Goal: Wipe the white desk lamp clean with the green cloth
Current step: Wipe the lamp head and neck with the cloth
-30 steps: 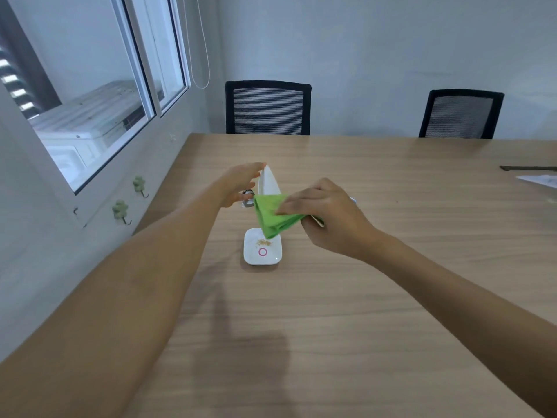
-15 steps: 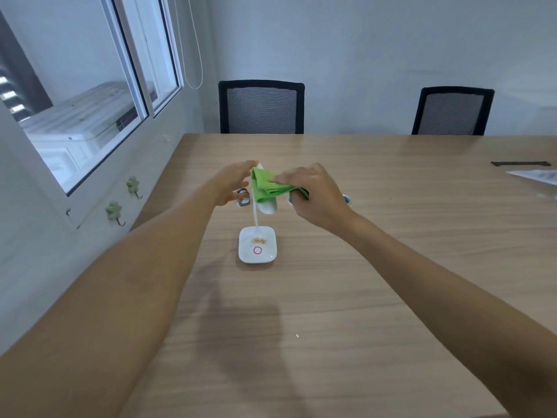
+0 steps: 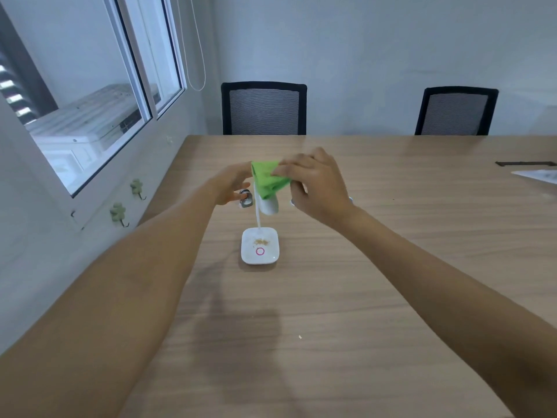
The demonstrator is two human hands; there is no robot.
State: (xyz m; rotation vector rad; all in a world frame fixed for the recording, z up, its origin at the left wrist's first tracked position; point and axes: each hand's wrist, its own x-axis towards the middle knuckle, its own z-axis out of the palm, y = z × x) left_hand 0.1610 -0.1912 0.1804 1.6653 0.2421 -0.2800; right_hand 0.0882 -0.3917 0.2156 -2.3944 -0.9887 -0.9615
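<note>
The white desk lamp (image 3: 259,233) stands on the wooden table (image 3: 376,267), its square base toward the person, its thin stem rising to a head bent over above the base. The green cloth (image 3: 269,178) is draped over the upper part of that head, so the wiping looks to be at the head itself, with the stem and base not yet reached; a scatter of brown crumbs (image 3: 261,241) lies on the base just behind its pink ring. The next move would call for drawing the cloth down the head and on to the base. The right hand (image 3: 316,184) pinches the cloth, fingers curled closed against the lamp head. The left hand (image 3: 230,184), left of the head, is loosely open; whether it touches the lamp I cannot tell.
</note>
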